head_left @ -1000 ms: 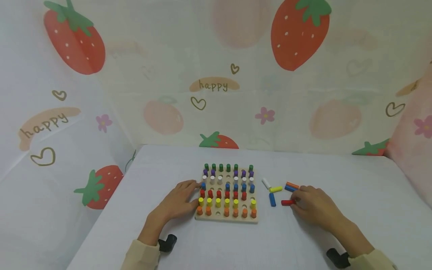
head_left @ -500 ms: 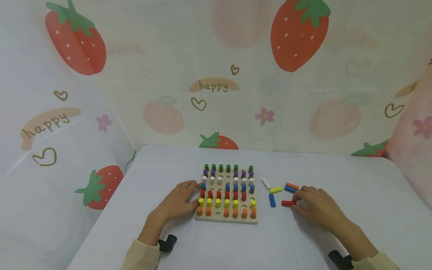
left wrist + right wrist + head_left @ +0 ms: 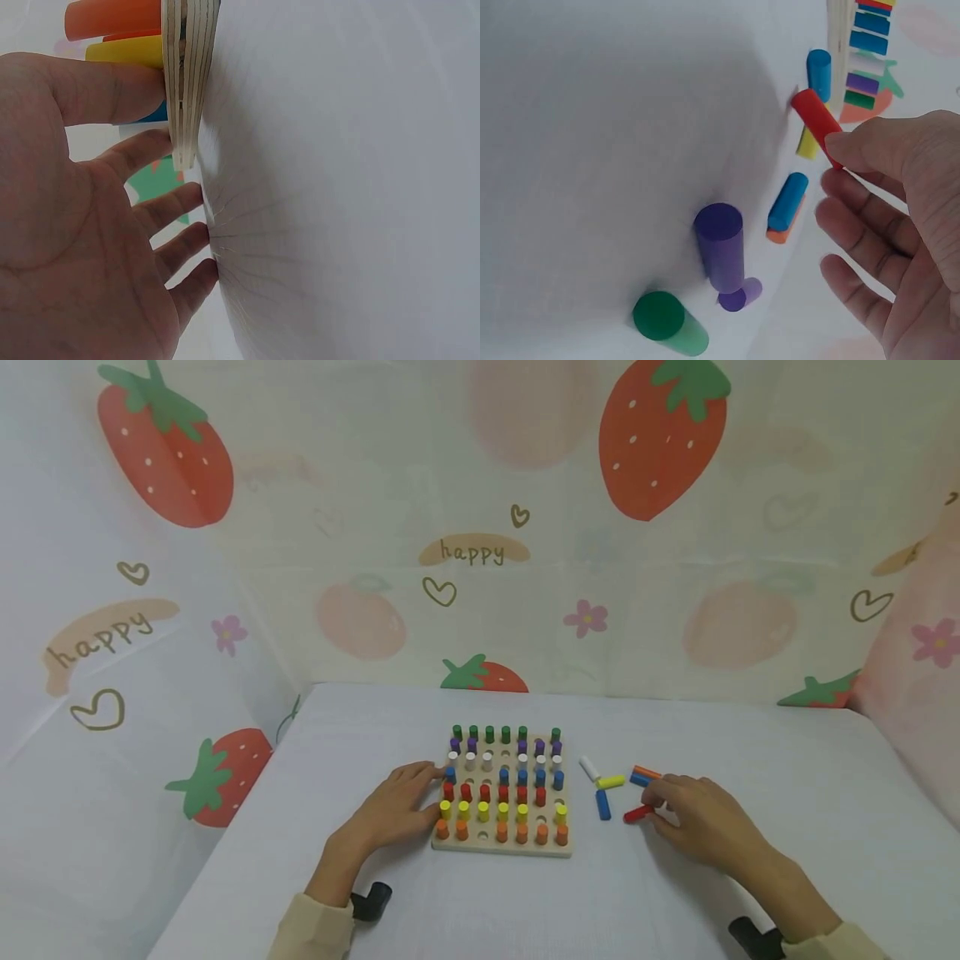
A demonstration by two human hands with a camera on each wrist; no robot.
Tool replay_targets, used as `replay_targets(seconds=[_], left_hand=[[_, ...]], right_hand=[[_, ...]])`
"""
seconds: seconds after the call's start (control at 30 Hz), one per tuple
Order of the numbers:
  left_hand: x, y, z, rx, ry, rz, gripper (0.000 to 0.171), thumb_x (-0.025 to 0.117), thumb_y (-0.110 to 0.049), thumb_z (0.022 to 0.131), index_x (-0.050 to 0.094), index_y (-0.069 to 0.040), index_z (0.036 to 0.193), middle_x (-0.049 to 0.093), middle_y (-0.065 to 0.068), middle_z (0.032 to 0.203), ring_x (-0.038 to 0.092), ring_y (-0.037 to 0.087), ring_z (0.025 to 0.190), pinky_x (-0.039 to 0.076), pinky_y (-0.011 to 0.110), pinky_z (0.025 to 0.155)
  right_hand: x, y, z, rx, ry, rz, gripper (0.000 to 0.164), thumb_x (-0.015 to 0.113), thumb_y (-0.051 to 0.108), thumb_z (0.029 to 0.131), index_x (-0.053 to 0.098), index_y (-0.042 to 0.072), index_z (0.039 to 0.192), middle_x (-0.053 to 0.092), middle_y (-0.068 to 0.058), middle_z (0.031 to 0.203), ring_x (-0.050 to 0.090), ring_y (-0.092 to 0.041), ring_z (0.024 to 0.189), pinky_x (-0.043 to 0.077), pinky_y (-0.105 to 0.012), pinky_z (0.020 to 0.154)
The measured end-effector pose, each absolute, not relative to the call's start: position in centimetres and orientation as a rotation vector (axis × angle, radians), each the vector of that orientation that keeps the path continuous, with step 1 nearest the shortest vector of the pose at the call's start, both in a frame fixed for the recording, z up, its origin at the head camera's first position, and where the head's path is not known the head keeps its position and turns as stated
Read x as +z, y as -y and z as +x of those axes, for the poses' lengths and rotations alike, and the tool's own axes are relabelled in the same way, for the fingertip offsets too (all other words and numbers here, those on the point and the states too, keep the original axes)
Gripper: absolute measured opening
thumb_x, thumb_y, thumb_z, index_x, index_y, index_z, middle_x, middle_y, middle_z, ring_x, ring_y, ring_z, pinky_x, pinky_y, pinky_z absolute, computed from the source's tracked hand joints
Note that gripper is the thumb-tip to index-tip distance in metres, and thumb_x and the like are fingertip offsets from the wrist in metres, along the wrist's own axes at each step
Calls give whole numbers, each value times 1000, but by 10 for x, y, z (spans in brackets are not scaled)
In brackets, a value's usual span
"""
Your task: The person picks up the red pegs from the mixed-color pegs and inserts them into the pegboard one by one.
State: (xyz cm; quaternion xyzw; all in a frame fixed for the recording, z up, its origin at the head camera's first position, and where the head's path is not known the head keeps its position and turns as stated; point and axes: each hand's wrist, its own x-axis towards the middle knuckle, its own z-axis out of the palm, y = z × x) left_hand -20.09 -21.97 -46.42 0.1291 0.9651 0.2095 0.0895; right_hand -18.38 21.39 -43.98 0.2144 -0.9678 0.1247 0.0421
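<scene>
My right hand (image 3: 701,818) pinches a red peg (image 3: 815,120) by one end between thumb and fingertips; its other end slants down toward the white tabletop. My left hand (image 3: 393,803) lies along the left side of a wooden pegboard (image 3: 502,850). In the left wrist view, its thumb and index fingertip touch the board's edge (image 3: 187,82), while the other fingertips rest on the cloth. Rows of green, purple, white, blue, red, yellow and orange pegs stand upright in the board, with a few holes bare.
Right of the board lie a white peg (image 3: 588,768), a yellow peg (image 3: 611,782) and a blue peg (image 3: 603,805). An orange peg (image 3: 647,772) lies against another blue one by my right hand. Purple (image 3: 721,247) and green (image 3: 667,322) pegs show in the right wrist view.
The red peg has turned from lying level to a slant in my right hand's fingers. My left hand has stayed at the board.
</scene>
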Motion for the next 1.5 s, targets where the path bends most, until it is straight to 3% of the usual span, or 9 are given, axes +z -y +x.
replay_targets(seconds=[0.23,0.73,1.5], left_hand=[[-465,221,-201,625,-2867,383,61,58,-29,97,52,-11,155,46,17,165,39,40,156,34,62,128],[-466,221,-202,628,-2872,404,59,58,-28,97,53,-9,153,47,17,164,39,40,156,34,61,129],[-465,222,-203,634,-2873,416,58,58,-29,97,54,-10,152,48,16,163,40,39,156,35,61,128]], right_hand=[[-438,-208,-183,393,2942,700,21,85,11,83,74,23,95,75,9,94,59,-7,79,55,-33,73],[-438,-195,-183,401,2845,743,22,86,10,82,75,22,97,75,7,96,70,-14,91,64,-41,83],[-429,-151,-197,515,2708,887,20,85,12,84,77,17,102,74,8,98,68,-12,97,64,-37,88]])
